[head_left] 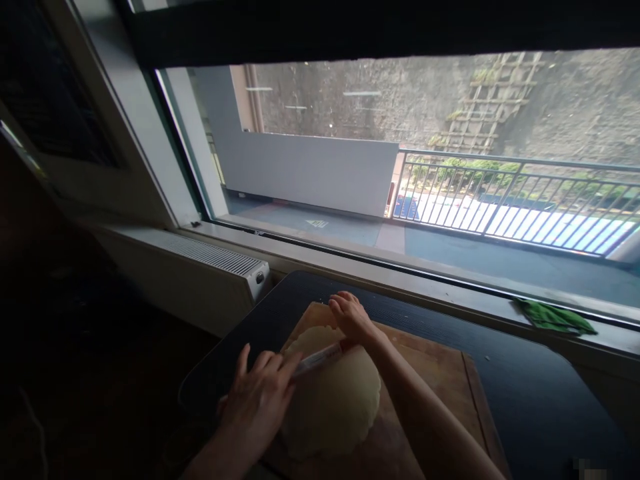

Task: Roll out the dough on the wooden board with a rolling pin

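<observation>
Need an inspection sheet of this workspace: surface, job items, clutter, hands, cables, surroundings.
Surface: dark table bearing a wooden board; pale specks on the table.
Job's things: flattened dough on the board, rolling pin across it.
Clutter: green cloth on the windowsill.
Hands: left hand on one end of the pin, fingers spread; right hand over the other.
Cables: pale cord-like line at lower left; too dark to identify.
Surroundings: radiator left of the table, window ahead, railing outside.

A dark, round-cornered table bears a wooden board and scattered pale specks.
</observation>
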`<state>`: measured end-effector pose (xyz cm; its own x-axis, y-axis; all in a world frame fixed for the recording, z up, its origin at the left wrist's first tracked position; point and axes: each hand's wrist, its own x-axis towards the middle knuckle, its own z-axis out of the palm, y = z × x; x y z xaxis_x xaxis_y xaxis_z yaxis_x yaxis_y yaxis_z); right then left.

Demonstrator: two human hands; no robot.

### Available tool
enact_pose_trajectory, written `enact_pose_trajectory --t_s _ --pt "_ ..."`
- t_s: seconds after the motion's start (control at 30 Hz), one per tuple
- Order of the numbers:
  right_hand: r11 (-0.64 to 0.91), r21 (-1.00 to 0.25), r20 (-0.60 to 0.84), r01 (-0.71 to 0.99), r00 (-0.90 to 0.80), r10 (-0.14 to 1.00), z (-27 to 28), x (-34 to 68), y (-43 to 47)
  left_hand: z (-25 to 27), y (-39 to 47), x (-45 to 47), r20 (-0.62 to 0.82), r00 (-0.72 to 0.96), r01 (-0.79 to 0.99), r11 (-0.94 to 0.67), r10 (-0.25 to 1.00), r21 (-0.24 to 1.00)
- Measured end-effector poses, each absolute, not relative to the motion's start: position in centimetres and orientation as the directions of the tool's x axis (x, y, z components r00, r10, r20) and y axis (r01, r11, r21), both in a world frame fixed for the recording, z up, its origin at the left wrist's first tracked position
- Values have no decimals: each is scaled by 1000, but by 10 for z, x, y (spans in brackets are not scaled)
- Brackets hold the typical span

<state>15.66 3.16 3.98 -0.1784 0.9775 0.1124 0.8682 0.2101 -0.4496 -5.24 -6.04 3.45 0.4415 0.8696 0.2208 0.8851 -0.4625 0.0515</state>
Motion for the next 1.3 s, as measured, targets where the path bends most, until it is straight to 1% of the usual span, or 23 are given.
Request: enact_pose_trajectory --t_s 0.1,0.17,0.27,0.33,0.43,0.5,0.57,0.63,0.7,0.77,0.83,0.87,0.93,1.0,1.03,1.07,1.1,1.17,1.23,1.3 --pt "302 -465 166 832 -254 953 34 177 -9 40 -48 -39 278 435 887 -461 857 32" --pt "330 -437 221 837 -255 941 25 196 -41 39 -40 -22 316 456 867 -495 832 52" --pt "266 -400 241 877 -180 954 10 227 -83 35 -24 4 376 472 831 -545 798 112" --pt "178 -386 242 905 -86 966 1 247 -106 33 -11 12 361 459 821 -542 812 176" --pt "30 -344 289 939 76 954 -12 271 -133 32 12 13 173 535 790 -562 827 246" --pt "-68 -319 337 945 180 924 -18 279 -145 34 28 11 51 585 777 -578 809 251" --pt "-136 -305 375 942 251 892 -22 281 -150 40 44 15 -52 578 800 -553 814 233" --pt "-154 -302 398 941 271 876 -24 280 -151 47 56 22 -180 566 821 -529 804 217" --pt "-143 -306 417 941 267 869 -25 279 -150 55 64 31 -282 579 815 -536 765 219" --pt "-119 -310 432 943 252 866 -24 279 -150 62 67 37 -323 610 792 -558 723 247" --pt "-109 -314 441 943 247 863 -23 279 -152 67 63 39 -332 634 773 -566 698 287" --pt "-109 -317 438 942 248 864 -23 279 -153 68 60 39 -319 647 761 -558 693 331" --pt "-117 -323 428 939 255 867 -23 278 -154 65 53 36 -240 666 716 -515 706 471" --pt "-125 -323 421 938 260 869 -23 277 -155 56 45 29 -136 650 649 -454 748 611" --pt "-129 -321 423 938 264 867 -24 278 -155 50 40 24 -100 619 639 -426 779 640" --pt "-133 -321 426 938 268 864 -25 279 -155 43 36 18 -83 575 664 -406 814 628" --pt "-134 -325 429 936 273 861 -25 280 -155 37 32 11 -66 525 710 -394 849 584" --pt "-122 -355 420 927 275 865 -23 282 -154 29 21 -5 20 436 803 -399 900 443" --pt "-66 -424 371 903 240 897 -16 281 -153 30 10 -20 201 402 841 -447 893 305" --pt "30 -499 302 866 142 943 -3 274 -151 38 -4 -31 390 438 817 -539 810 203"
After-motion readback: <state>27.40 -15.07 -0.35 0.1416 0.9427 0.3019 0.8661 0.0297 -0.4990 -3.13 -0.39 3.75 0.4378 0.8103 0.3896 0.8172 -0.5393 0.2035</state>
